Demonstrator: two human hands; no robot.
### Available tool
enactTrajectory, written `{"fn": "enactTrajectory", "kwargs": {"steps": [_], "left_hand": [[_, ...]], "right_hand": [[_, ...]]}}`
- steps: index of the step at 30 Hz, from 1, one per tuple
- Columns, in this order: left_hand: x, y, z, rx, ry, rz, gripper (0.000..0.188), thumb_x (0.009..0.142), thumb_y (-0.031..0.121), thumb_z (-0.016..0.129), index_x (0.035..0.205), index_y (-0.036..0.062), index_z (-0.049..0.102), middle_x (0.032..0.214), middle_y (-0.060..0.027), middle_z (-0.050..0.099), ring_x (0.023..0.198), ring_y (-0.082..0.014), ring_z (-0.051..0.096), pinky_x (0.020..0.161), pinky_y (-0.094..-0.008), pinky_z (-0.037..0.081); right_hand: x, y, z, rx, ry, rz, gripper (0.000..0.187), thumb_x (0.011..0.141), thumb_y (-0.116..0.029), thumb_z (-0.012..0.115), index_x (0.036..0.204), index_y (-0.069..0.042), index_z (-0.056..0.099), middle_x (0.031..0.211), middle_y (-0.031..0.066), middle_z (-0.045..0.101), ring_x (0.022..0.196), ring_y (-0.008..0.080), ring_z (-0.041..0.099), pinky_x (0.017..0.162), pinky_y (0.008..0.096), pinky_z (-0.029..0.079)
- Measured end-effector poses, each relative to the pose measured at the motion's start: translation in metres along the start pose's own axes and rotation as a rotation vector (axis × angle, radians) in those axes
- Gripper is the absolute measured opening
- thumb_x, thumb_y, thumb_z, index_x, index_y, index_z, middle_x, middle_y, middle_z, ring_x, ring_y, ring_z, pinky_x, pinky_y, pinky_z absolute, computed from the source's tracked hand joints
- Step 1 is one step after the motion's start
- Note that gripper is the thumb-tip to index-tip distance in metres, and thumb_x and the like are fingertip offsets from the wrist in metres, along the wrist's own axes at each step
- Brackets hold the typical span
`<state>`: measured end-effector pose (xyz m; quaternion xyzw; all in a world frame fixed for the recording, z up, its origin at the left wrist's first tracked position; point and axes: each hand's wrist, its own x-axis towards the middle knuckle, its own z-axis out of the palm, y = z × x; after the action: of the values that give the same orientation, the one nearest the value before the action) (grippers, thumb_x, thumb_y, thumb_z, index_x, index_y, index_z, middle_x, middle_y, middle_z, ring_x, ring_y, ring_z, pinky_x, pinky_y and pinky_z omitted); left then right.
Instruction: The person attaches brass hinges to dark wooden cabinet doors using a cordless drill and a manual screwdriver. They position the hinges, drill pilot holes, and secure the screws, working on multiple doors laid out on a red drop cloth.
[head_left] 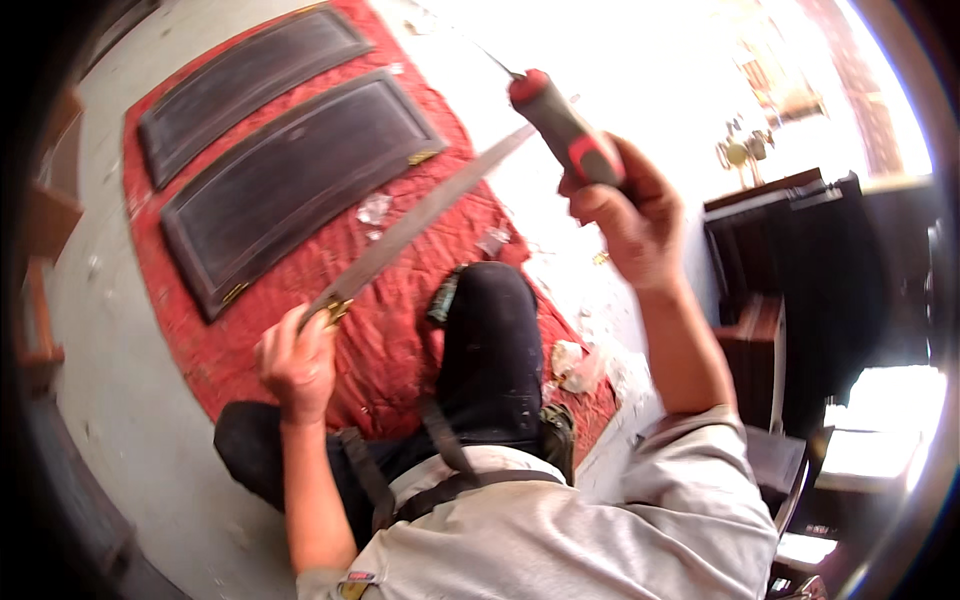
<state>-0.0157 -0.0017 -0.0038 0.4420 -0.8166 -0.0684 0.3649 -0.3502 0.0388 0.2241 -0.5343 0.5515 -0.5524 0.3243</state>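
Observation:
My right hand [640, 225] is raised at the upper right, its fingers wrapped round a screwdriver [565, 128] with a grey and red handle. The thin shaft points up and left, its tip washed out by bright light. My left hand [298, 365] grips the near end of a long, narrow grey-brown strip [420, 215], which slants away to the upper right. At that end, by my fingers, sits a brass-coloured hinge-like fitting [338, 308]. Beyond the strip a dark framed panel [300, 185] with a curved edge lies flat, with small brass fittings at two corners.
A second dark panel [255, 75] lies farther off on the red cloth [360, 375]. Small clear plastic scraps [374, 210] rest by the nearer panel. Crumpled wrapping [580, 368] lies right of my bent knee [490, 330]. Dark furniture [800, 270] stands at the right.

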Motion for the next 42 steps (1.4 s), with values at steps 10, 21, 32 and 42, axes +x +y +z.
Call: {"fn": "enactTrajectory", "kwargs": {"steps": [10, 21, 32, 42], "left_hand": [[0.004, -0.014, 0.004, 0.045, -0.243, 0.086, 0.035, 0.092, 0.000, 0.073, 0.127, 0.0069, 0.074, 0.126, -0.0170, 0.069, 0.108, -0.0402, 0.066, 0.092, -0.0492, 0.053], [-0.008, -0.033, 0.010, 0.090, -0.364, 0.057, 0.032, 0.105, 0.000, 0.060, 0.135, 0.0000, 0.068, 0.134, -0.0223, 0.064, 0.120, -0.0391, 0.062, 0.102, -0.0460, 0.051], [-0.014, -0.032, -0.011, 0.138, -0.429, 0.007, 0.036, 0.106, 0.000, 0.056, 0.141, -0.0042, 0.062, 0.139, -0.0233, 0.059, 0.124, -0.0391, 0.059, 0.105, -0.0449, 0.050], [-0.017, -0.032, -0.016, 0.118, -0.437, -0.036, 0.035, 0.108, 0.003, 0.055, 0.141, -0.0042, 0.062, 0.139, -0.0231, 0.059, 0.123, -0.0390, 0.059, 0.104, -0.0443, 0.048]], "right_hand": [[-0.267, 0.319, -0.131, -0.288, 0.473, 0.785, 0.023, 0.099, -0.022, 0.068, 0.107, -0.002, 0.058, 0.082, 0.0052, 0.065, 0.072, 0.0147, 0.063, 0.064, 0.0336, 0.052], [-0.478, 0.437, -0.054, -0.425, 0.640, 1.373, 0.045, 0.097, -0.039, 0.069, 0.106, 0.005, 0.063, 0.096, 0.0307, 0.073, 0.098, 0.0454, 0.073, 0.087, 0.0531, 0.054], [-0.350, 0.420, -0.121, -0.833, 0.227, 1.043, 0.024, 0.094, -0.028, 0.067, 0.100, -0.005, 0.075, 0.104, 0.0237, 0.074, 0.101, 0.0436, 0.072, 0.088, 0.0544, 0.057], [-0.312, 0.478, -0.126, -1.008, 0.271, 1.068, 0.017, 0.092, -0.016, 0.065, 0.101, -0.002, 0.069, 0.106, 0.0229, 0.071, 0.103, 0.0443, 0.070, 0.088, 0.0544, 0.058]]}}
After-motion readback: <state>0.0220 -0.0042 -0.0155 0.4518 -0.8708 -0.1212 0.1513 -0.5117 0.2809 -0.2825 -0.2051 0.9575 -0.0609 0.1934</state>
